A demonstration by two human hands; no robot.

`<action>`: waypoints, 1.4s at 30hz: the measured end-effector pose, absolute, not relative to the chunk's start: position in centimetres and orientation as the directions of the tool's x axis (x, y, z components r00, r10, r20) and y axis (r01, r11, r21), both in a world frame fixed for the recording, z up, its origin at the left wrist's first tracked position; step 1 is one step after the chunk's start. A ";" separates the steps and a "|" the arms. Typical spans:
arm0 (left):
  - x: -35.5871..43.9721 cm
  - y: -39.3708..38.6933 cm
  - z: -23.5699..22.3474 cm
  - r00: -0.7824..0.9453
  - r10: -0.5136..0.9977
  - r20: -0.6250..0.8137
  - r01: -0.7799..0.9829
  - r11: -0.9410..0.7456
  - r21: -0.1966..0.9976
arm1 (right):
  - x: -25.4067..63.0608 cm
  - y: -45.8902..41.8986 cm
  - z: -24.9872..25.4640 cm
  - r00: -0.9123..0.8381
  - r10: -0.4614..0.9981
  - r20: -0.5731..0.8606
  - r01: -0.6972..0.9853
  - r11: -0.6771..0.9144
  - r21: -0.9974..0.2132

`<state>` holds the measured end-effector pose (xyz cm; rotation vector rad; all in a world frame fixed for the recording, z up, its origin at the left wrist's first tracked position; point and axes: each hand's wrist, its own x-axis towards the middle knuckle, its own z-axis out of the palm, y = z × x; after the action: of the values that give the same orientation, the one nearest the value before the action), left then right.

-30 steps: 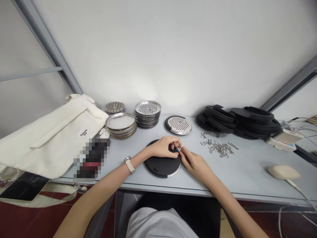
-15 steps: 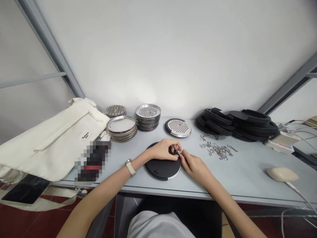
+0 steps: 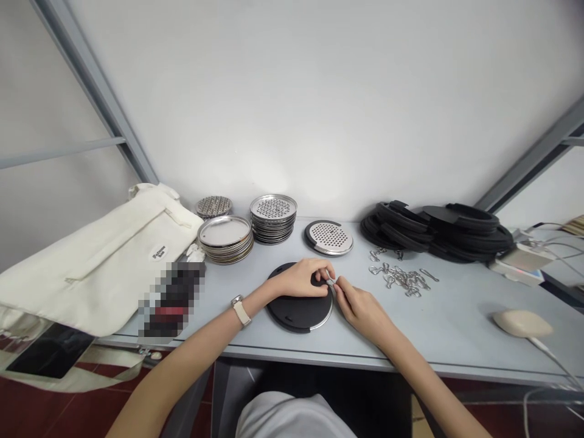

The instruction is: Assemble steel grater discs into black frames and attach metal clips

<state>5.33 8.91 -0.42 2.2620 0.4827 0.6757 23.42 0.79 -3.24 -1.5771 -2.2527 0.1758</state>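
Note:
Close to the table's front edge lies a round black disc (image 3: 298, 313) with a silver rim showing on its right side. My left hand (image 3: 303, 278), wearing a watch at the wrist, rests over the disc's upper part with its fingers curled in. Between its fingertips and those of my right hand (image 3: 360, 307) is a small bent metal wire clip (image 3: 331, 282), at the disc's right edge. My right hand pinches the clip from the right. The fingers partly hide the clip and how it meets the disc.
Loose wire clips (image 3: 401, 277) lie to the right, before piled black rings (image 3: 396, 225). Behind the disc is a perforated metal plate (image 3: 328, 237) in a black holder. Stacked grater plates (image 3: 274, 210) and metal discs (image 3: 225, 231) stand left, beside a white bag (image 3: 114, 255).
Both hands stay at the disc's right edge. The clip between the fingertips has turned slightly and shows more of its length. The view has shifted a little.

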 end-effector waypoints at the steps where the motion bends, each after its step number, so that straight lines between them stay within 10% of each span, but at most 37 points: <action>1: 5.3 8.9 -0.4 0.791 0.514 0.332 0.143 -0.682 0.717 | 23.4 0.8 -3.2 -0.299 0.925 0.234 0.876 0.364 -0.317; 42: 5.3 7.9 0.4 0.819 0.473 0.325 0.187 -0.756 0.628 | 23.5 0.5 -2.7 -0.345 0.919 0.193 0.823 0.394 -0.408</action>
<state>5.26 7.91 0.35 2.4064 0.4839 0.6364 23.54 0.52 -2.74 -1.5021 -2.2690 0.3366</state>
